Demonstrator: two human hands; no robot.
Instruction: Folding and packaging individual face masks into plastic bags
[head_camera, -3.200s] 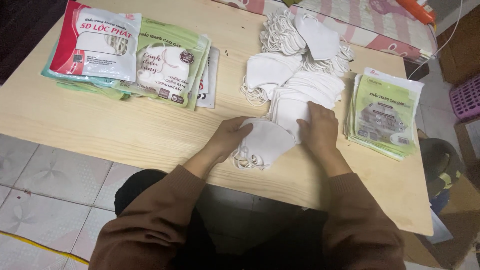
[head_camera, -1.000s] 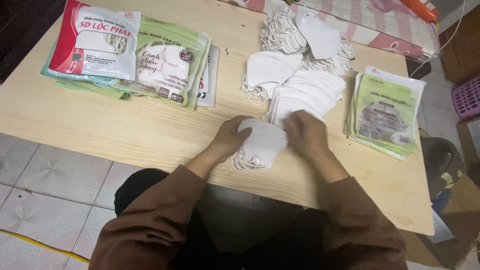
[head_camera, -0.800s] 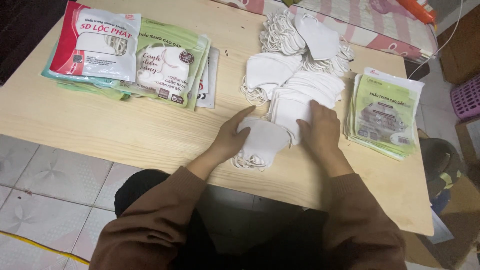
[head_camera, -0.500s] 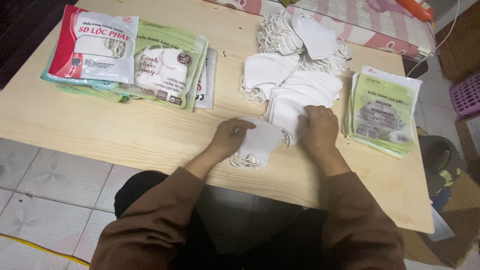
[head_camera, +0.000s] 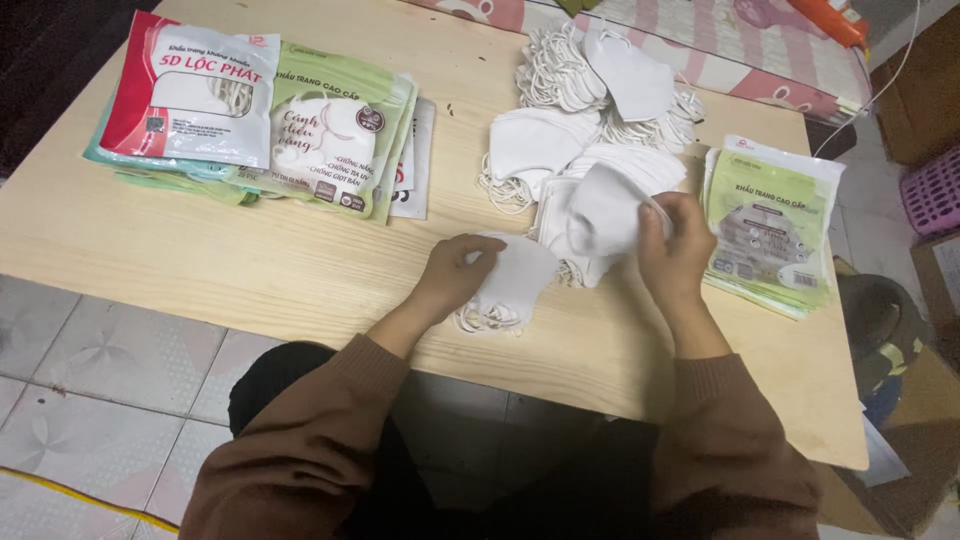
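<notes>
- White cloth: a single face mask (head_camera: 603, 212) is being lifted by the right hand (head_camera: 676, 252), whose fingers are pinching together on the mask's right edge; the mask is hanging tilted, just above the table.
- The lifted mask is lying to the left of that grip, its long axis running from lower left to upper right, and it is overlapping the fanned stack of masks (head_camera: 610, 175) lying behind it.
- The left hand (head_camera: 455, 275) is resting flat, fingers together, on a small pile of masks (head_camera: 512, 283) near the front edge of the wooden table (head_camera: 200, 270); whether it is gripping anything cannot be told.
- The small pile is sitting just left of the lifted mask, and the left hand is the nearer one to it; the two hands are apart, with the lifted mask between them.
- Farther back, a loose heap of masks (head_camera: 590, 75) with ear loops is lying on the table.
- At the right, green packets (head_camera: 768, 225) are lying stacked just beside the right hand; at the far left, red and green packets (head_camera: 260, 120) are lying well apart from both hands.
</notes>
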